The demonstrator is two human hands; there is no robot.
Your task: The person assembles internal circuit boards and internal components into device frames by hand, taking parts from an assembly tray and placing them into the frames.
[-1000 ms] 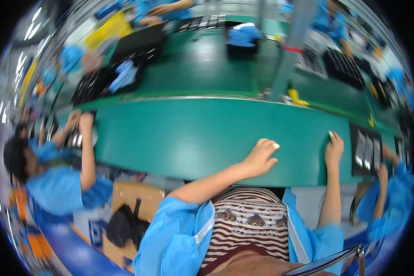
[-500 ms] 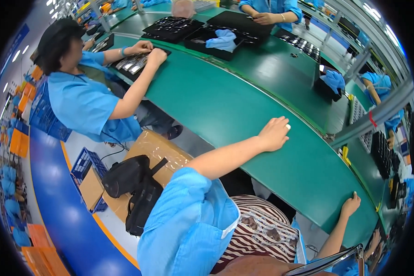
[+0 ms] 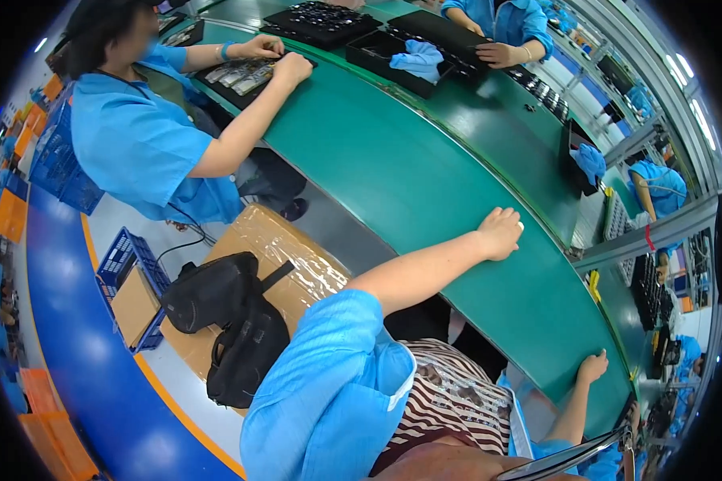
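My left hand (image 3: 501, 235) rests on the green tabletop (image 3: 409, 188), fingers loosely bent and a little apart, with a small white piece at one finger. No object shows in its grasp. Farther to the right, my right hand (image 3: 593, 367) lies at the same table with one finger stretched out; its other fingers are partly hidden. Nothing is visible in that hand either. Both forearms reach out from blue sleeves.
A co-worker (image 3: 144, 136) at left handles parts on a black tray (image 3: 237, 82). Across the table, another person's hand (image 3: 501, 54) touches a black tray. Black bins hold blue cloths (image 3: 417, 60). A carton (image 3: 313, 268) carries black bags (image 3: 217, 293), near a blue crate (image 3: 128, 276).
The whole view has shifted and tilted slightly. My left hand stays on the table, its fingers somewhat more bent. My right hand remains by the table's right part.
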